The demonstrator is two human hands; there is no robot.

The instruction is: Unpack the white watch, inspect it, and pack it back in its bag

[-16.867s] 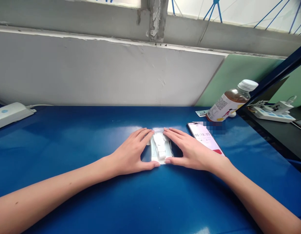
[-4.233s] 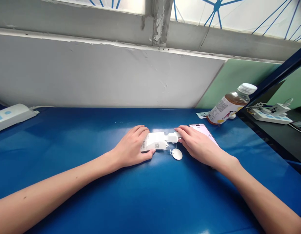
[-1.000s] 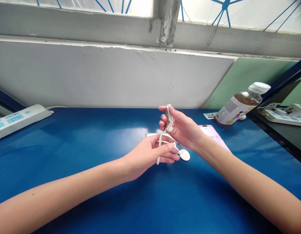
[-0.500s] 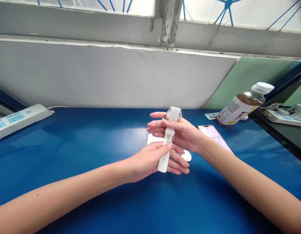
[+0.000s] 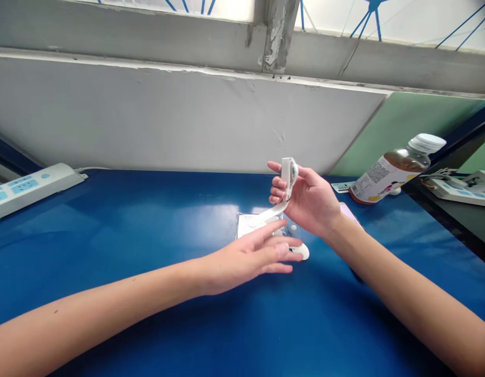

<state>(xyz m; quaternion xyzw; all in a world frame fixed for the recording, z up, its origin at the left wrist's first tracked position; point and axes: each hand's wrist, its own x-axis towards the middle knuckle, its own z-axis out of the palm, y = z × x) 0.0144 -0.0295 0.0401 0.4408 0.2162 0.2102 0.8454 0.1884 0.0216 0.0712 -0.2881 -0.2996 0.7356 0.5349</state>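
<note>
A white wristwatch (image 5: 286,175) is up in my right hand (image 5: 311,201), whose fingers curl round it near the case. Its strap end trails down to the left, above a flat white packet (image 5: 245,224) on the table. My left hand (image 5: 254,256) is just below the strap, fingers stretched out and apart, holding nothing. Partly behind the left fingertips lies a small white rounded object (image 5: 304,251); its kind is unclear. A phone (image 5: 350,213) rests on the table, mostly covered by my right forearm.
On the blue table (image 5: 148,220), a drink bottle (image 5: 395,170) with a white cap stands at the right, beside a small card (image 5: 341,187). Power strips lie at both sides, one at the left (image 5: 38,188), another at the right (image 5: 458,189). A wall (image 5: 167,120) rises behind.
My left hand has let go of the strap and its fingers have spread. The right hand has turned and lifted slightly to the right with the watch, covering more of the phone.
</note>
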